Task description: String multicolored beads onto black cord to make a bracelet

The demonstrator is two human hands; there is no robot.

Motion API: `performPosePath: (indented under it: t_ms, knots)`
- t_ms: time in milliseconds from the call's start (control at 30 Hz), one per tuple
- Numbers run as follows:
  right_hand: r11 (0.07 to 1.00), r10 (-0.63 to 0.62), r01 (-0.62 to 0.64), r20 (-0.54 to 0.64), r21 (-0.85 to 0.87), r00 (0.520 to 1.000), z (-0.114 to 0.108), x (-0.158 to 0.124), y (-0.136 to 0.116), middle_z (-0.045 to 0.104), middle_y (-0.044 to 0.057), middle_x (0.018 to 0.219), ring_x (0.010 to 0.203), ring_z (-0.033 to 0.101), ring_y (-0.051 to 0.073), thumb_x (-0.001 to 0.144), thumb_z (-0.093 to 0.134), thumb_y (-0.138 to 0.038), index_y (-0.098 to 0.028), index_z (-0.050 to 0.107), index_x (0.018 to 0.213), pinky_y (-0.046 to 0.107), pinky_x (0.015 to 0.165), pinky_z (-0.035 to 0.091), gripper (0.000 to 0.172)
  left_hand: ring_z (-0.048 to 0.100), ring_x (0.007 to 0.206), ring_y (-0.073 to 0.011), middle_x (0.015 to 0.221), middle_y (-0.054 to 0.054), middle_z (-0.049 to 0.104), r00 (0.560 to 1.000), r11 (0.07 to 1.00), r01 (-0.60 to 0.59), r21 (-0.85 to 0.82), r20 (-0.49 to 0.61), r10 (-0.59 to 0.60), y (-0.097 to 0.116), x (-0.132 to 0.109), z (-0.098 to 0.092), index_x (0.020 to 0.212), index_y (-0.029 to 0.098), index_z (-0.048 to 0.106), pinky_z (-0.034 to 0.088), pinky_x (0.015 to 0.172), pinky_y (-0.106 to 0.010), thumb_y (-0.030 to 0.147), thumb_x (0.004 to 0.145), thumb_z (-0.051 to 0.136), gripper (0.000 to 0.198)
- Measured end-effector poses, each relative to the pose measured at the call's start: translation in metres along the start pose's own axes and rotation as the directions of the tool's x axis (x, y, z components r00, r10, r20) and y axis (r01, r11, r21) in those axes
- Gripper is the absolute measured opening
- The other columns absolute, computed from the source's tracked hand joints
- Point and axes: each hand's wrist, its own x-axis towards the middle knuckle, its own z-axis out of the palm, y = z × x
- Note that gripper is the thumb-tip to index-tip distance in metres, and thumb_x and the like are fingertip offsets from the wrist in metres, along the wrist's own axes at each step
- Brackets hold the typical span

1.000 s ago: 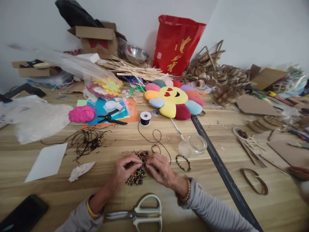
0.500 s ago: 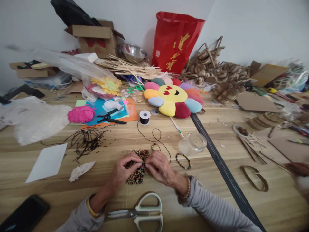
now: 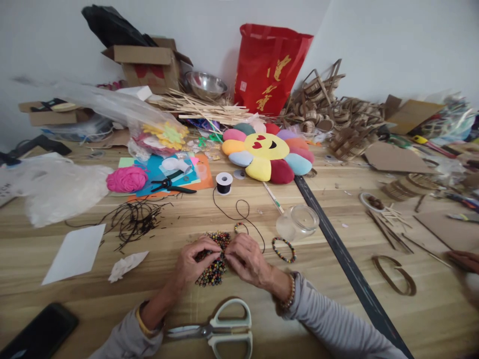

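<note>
A pile of small multicoloured beads (image 3: 212,274) lies on the wooden table, under and between my hands. Over its left side is my left hand (image 3: 196,259), thumb and forefinger pinched; whatever they hold is too small to make out. My right hand (image 3: 247,259) meets it fingertip to fingertip, closed on the black cord (image 3: 245,217), whose end between the fingers is hidden. A few strung beads (image 3: 237,227) show on the cord just beyond my right hand. From there the cord loops back to a white spool (image 3: 223,183). A finished-looking beaded bracelet (image 3: 284,250) rests right of my right hand.
Scissors (image 3: 224,329) lie in front of my forearms, a phone (image 3: 39,331) at the lower left. A glass jar (image 3: 299,222) and a dark metal strip (image 3: 337,249) are on the right. Black cord scraps (image 3: 134,219) lie left. Another person's hand (image 3: 464,259) shows at the right edge.
The camera view has shifted slightly. Both hands stay pinched together over the bead pile, with no clear movement.
</note>
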Motion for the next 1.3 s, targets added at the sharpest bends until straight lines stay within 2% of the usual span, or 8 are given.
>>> performPosePath:
  t_ms: [233,1300]
  knots:
    - [1.0,-0.005,0.005,-0.011,0.005,1.0,0.0,-0.0004,0.0002,0.061,0.005,0.077,0.075,0.052,0.018,0.092,0.05,-0.017,-0.019,0.054,0.088,0.032,0.07,0.042,0.006,0.066,0.071,-0.0184,0.072,-0.006,0.073,1.0,1.0,0.004,0.009,0.008,-0.004,-0.0001,-0.0003,-0.001,0.075,0.017,0.074,0.053,0.073,-0.032,0.02,0.078,0.07,0.005]
    - [1.0,0.002,-0.002,-0.011,0.024,1.0,-0.0007,0.0006,-0.0009,0.059,0.004,0.074,0.073,0.051,0.017,0.092,0.048,-0.016,-0.019,0.053,0.086,0.032,0.069,0.043,0.008,0.066,0.069,-0.0185,0.071,-0.007,0.072,1.0,1.0,-0.001,0.011,0.024,0.001,-0.0006,-0.0011,0.0008,0.073,0.017,0.071,0.053,0.07,-0.033,0.022,0.077,0.071,0.007]
